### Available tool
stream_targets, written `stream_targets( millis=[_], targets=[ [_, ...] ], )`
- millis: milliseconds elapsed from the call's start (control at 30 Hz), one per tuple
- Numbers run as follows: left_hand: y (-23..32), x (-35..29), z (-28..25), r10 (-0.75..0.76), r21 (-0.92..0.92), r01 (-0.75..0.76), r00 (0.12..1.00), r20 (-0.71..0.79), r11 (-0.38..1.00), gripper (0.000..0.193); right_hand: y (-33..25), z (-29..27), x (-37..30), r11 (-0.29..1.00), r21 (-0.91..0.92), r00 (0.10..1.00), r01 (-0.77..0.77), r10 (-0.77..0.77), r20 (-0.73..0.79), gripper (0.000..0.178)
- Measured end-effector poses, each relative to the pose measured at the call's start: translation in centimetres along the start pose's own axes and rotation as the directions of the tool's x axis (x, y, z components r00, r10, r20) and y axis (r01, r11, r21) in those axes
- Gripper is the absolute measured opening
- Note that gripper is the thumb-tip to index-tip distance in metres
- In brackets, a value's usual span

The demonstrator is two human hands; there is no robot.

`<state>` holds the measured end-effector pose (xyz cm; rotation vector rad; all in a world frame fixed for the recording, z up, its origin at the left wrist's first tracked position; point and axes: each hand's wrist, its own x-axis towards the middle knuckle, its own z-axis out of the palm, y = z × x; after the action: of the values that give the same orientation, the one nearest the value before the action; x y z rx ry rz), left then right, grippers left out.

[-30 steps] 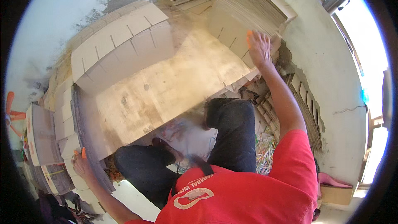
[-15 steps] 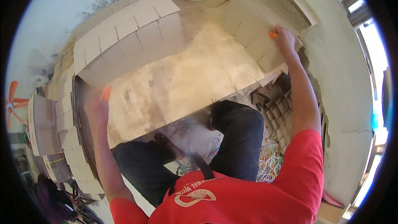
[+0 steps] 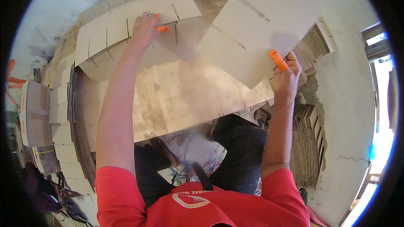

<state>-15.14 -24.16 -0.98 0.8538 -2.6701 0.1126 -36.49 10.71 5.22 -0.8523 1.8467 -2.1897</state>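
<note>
Cardboard sheet [image 3: 256, 29] pinched at its near edge by right hand [image 3: 288, 75], spreading forward and left of that grip; probably light, stiff, weak at slits, best held clear of them; left hand [image 3: 146, 28] on slotted stack [image 3: 99, 40] leftward, pinch can't be told

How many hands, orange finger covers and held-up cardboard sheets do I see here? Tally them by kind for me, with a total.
Hands: 2 (left hand, right hand)
Visible orange finger covers: 3
Held-up cardboard sheet: 1
Total: 6
</note>
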Motion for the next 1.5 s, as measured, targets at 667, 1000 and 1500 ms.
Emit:
stream_targets(
  millis=[667, 1000, 1500],
  targets=[
    [5.7, -7.1, -4.6, 0.548, 0.324, -0.456, 0.776, -0.310, 0.829, 0.042, 0.6, 8.4, -6.2, 0.986, -0.163, 0.994, 0.033, -0.015, 0.109, 0.017],
    [10.3, -12.6, -6.0, 0.578, 0.231, -0.531, 0.769, -0.272, 0.815, 0.039, 2.3, 8.7, -6.8, 0.971, -0.222, 0.987, 0.088, -0.054, 0.154, 0.016],
    [10.3, -14.4, -6.2, 0.557, 0.206, -0.518, 0.771, -0.308, 0.830, 0.041, 2.6, 9.0, -6.9, 0.983, -0.167, 0.975, -0.078, 0.110, 0.191, 0.019]
  ],
)
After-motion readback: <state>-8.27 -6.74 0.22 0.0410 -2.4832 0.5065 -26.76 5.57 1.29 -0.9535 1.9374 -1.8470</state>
